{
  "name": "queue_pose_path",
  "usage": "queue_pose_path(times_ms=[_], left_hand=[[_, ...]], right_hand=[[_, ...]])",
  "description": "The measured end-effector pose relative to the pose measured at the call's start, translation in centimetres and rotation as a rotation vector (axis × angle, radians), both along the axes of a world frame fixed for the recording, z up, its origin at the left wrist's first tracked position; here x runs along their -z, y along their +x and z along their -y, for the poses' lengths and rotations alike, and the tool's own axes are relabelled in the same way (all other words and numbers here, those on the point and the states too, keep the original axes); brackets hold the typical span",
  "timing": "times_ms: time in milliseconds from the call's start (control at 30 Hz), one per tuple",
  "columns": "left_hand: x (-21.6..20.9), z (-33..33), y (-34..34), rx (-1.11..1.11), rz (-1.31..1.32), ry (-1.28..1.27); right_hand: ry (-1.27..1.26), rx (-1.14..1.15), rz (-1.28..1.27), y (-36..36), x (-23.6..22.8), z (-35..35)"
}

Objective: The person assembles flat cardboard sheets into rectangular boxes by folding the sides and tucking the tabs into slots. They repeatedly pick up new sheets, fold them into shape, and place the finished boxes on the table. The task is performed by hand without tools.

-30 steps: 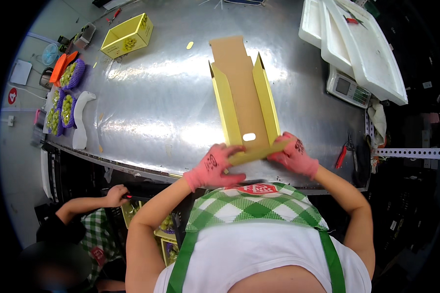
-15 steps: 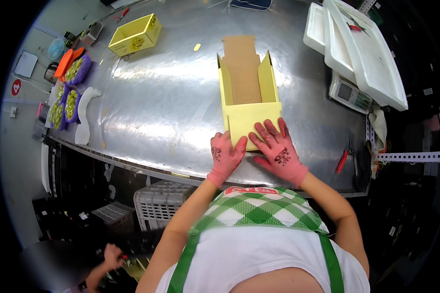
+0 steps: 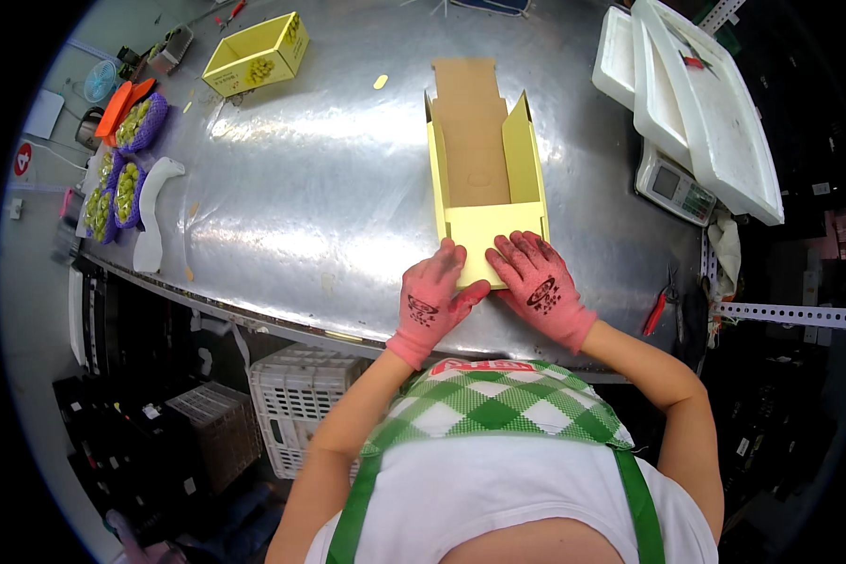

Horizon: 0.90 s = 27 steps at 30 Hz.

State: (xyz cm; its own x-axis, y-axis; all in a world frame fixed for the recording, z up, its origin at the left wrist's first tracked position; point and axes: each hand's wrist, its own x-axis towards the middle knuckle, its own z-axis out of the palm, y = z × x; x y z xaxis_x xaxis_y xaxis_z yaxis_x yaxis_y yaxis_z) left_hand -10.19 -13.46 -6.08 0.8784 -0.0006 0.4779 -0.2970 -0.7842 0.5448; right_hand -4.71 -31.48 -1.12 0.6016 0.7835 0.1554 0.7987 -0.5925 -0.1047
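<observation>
A partly folded yellow cardboard box (image 3: 536,169) lies on the metal table in front of me, its brown inside showing. Its far flap stretches flat away from me, and the side walls stand up. My left hand (image 3: 432,301), in a pink glove, touches the near left corner, fingers extended and thumb out toward the near edge. On the right of the near panel rests my right hand (image 3: 540,287), also gloved in pink, its fingers stretched out over the yellow card. The undersides of both hands are hidden.
A finished yellow box (image 3: 258,61) stands at the far left. Green grapes (image 3: 127,193) in purple foam nets sit by the left edge. White foam trays (image 3: 710,113) lean over a scale (image 3: 675,183) at the right, with red-handled pliers (image 3: 658,310) nearer me. A plastic crate (image 3: 301,399) stands below the table.
The near panel has come in lower between the side walls. My left fingers have shifted up onto its left corner, while my right fingers have drawn closer together. A person's hand at lower left has gone.
</observation>
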Motion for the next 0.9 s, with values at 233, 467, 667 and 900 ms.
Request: queue_pose_path(times_ms=[233, 467, 667, 900], left_hand=[[-3.5, -1.7, 1.3, 0.327, -0.288, 0.562], [-6.5, 0.0, 3.4, 0.368, -0.277, 0.825], [-5.7, 0.7, 5.2, 0.51, -0.677, 0.585], [-5.3, 2.5, 6.6, 0.901, -0.975, 0.611]], right_hand=[[-0.197, -0.275, -0.489, 2.7, -0.1, 0.3], [-0.369, -0.304, -0.577, 4.2, -1.6, -1.7], [0.135, -0.079, -0.413, 0.5, -0.1, 0.1], [0.652, 0.341, -0.698, -1.2, 1.3, 4.4]])
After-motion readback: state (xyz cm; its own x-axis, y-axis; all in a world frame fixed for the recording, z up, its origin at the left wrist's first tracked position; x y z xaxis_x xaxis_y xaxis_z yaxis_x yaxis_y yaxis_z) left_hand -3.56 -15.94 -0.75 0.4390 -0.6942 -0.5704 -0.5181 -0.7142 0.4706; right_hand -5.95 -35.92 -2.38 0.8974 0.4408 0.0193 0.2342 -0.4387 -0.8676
